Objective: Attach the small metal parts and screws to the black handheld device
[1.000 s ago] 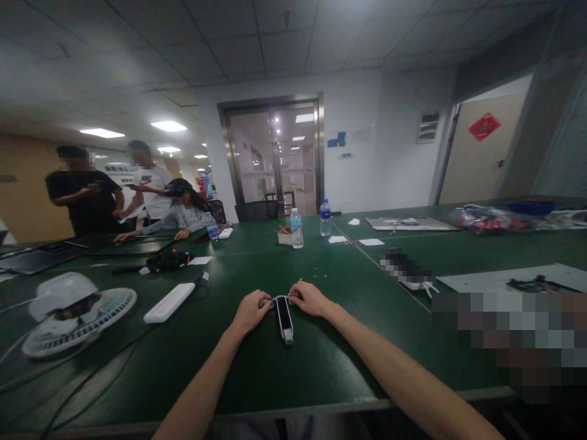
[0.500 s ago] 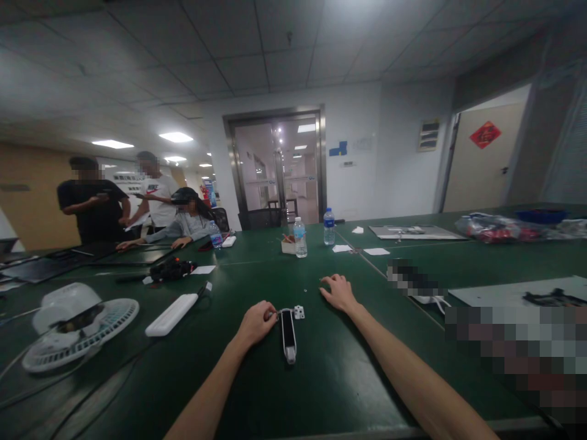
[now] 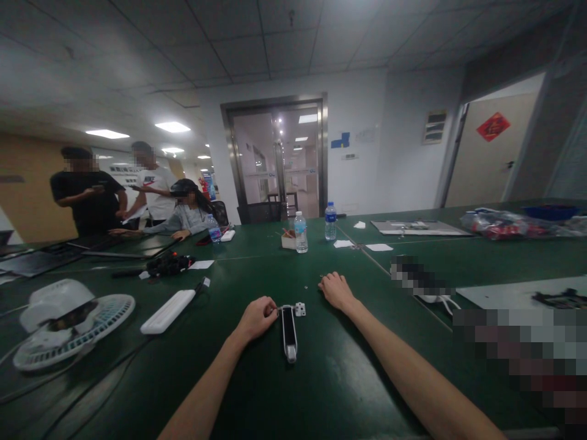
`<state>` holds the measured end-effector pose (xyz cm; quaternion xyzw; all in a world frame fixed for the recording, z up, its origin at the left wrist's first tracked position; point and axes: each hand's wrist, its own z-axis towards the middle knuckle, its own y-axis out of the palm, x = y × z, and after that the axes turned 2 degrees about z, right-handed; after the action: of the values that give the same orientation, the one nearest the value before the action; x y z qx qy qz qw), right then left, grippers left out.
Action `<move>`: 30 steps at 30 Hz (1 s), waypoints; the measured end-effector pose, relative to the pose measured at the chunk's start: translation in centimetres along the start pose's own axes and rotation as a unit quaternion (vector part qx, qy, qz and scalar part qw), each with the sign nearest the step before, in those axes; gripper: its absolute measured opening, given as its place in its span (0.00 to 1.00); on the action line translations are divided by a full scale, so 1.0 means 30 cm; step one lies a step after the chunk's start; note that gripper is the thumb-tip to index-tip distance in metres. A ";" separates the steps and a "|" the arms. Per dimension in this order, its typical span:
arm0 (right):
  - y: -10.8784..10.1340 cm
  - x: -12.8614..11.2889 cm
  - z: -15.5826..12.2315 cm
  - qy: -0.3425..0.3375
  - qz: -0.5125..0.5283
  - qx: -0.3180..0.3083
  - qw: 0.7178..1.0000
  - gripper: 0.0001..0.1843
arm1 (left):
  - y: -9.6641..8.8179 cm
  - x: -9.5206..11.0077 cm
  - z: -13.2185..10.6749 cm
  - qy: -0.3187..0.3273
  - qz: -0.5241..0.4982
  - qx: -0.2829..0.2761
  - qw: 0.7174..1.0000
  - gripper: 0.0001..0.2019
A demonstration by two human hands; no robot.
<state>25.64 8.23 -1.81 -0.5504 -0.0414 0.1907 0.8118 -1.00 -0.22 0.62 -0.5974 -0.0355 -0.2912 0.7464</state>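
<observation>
Your right hand (image 3: 337,290) has come off the device (image 3: 290,342) since a second ago; now it's down on the green table (image 3: 348,379), right of it, fingers curled. Can't tell if it's gripping anything. Your left hand (image 3: 259,318) pinches the device at its far left corner. Device lies on the table between your hands, black face up, white plate (image 3: 300,309) sticking out at its far right corner. Small ring (image 3: 306,287) just beyond the plate. White bar (image 3: 169,311) and fan (image 3: 68,299) off left.
</observation>
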 end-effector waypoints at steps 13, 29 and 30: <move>-0.035 -0.197 -0.071 -0.096 0.186 -0.046 0.977 0.17 | 0.012 0.020 -0.037 0.016 0.024 0.013 1.000 0.10; -0.048 -0.216 -0.057 -0.022 0.231 -0.098 0.968 0.23 | 0.012 0.021 -0.042 0.009 0.026 0.008 1.000 0.10; -0.052 -0.218 -0.055 -0.016 0.228 -0.104 0.968 0.23 | 0.012 0.022 -0.042 0.008 0.026 0.008 1.000 0.10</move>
<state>20.47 3.95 -0.11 -0.6239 0.0525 0.3744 0.6840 -0.65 -1.59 0.22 -0.5900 -0.0165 -0.2757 0.7587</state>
